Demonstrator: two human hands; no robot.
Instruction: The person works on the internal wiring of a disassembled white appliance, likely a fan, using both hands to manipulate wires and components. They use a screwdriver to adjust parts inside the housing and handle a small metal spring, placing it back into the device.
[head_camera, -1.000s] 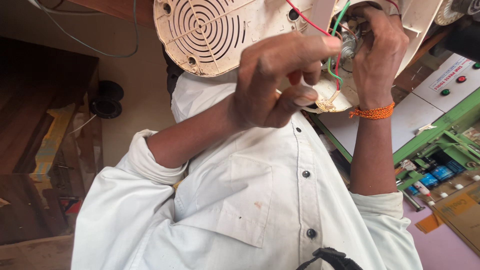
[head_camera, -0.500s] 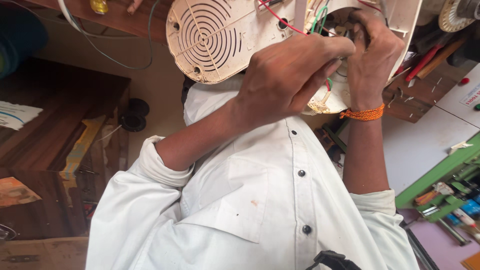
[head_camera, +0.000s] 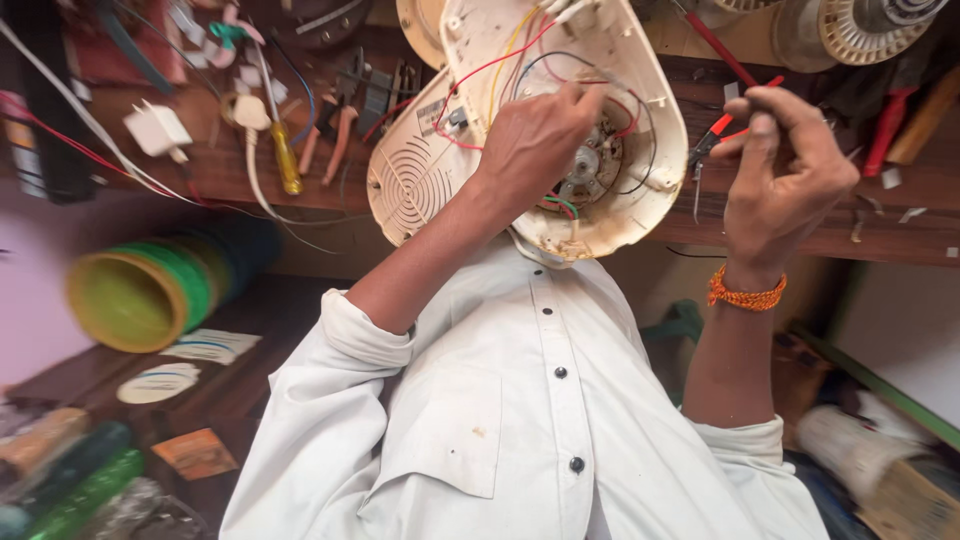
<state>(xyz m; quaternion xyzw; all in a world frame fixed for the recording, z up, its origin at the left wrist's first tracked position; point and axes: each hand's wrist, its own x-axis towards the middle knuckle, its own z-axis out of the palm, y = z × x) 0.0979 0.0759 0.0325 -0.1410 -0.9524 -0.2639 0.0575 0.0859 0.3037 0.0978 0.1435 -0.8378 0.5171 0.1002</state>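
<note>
Housing (head_camera: 610, 60) is already open and wires exposed; my left hand (head_camera: 535, 140) pinches a wire near the motor (head_camera: 585, 165), right hand (head_camera: 785, 170) grips a thin tool. Nothing's reassembled yet.

One head-worn view looks steeply down (close in) over the wooden workbench (head_camera: 880, 225).

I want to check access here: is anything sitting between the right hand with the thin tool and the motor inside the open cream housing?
Partly. The left hand is already inside the cream housing, its fingers over the motor, and red and dark wires loop across the opening. The right hand is off to the side, clear of the housing, pinching a thin tool.
</note>
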